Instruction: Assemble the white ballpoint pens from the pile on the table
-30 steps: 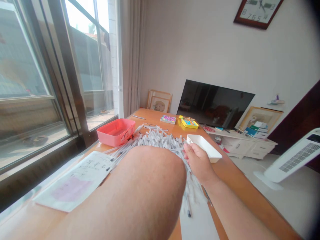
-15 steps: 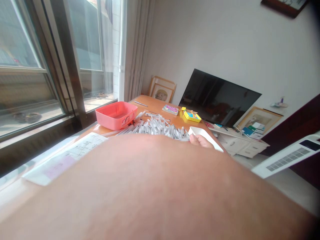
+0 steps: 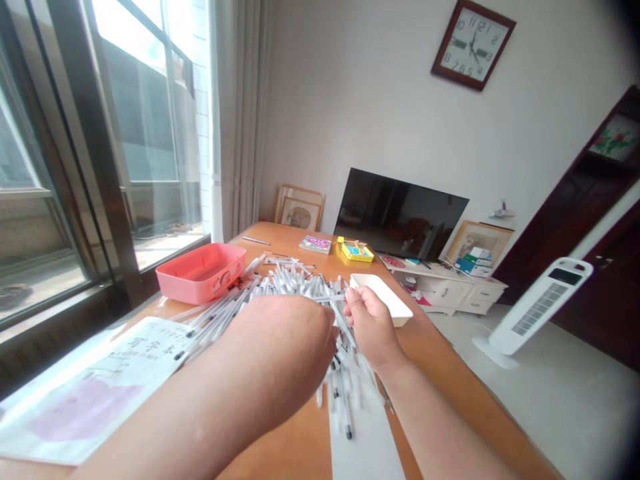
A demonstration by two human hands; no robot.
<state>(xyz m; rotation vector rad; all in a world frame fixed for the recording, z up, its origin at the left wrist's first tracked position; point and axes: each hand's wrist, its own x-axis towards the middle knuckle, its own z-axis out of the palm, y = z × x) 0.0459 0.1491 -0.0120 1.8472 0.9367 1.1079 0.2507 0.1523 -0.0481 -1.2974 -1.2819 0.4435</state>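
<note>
A slim, pale pen (image 3: 331,299) spans the gap between my hands above a heap of pens. My right hand (image 3: 371,323) pinches one end of it between thumb and fingers. At the other end is my left hand (image 3: 293,340), closed, back of the hand toward me; its fingertips are mostly hidden. Beneath and around both hands lie many clear-barrelled pens (image 3: 285,283) with black ends, piled loosely. Just beyond my right hand sits a white tray (image 3: 403,308), partly covered by it. A pinkish-red plastic box (image 3: 187,288) stands left of the heap.
A notebook (image 3: 150,357) lies at the left on the wooden table (image 3: 285,440). Farther back are a colourful booklet (image 3: 315,245), a yellow box (image 3: 357,251) and a lone pen (image 3: 257,241). The window is at the left; a white tower fan (image 3: 540,313) stands on the floor at right.
The large blurred arm that blocked the view has dropped lower, so both hands and the pen between them now show. The view has tilted upward, bringing the wall clock fully into sight.
</note>
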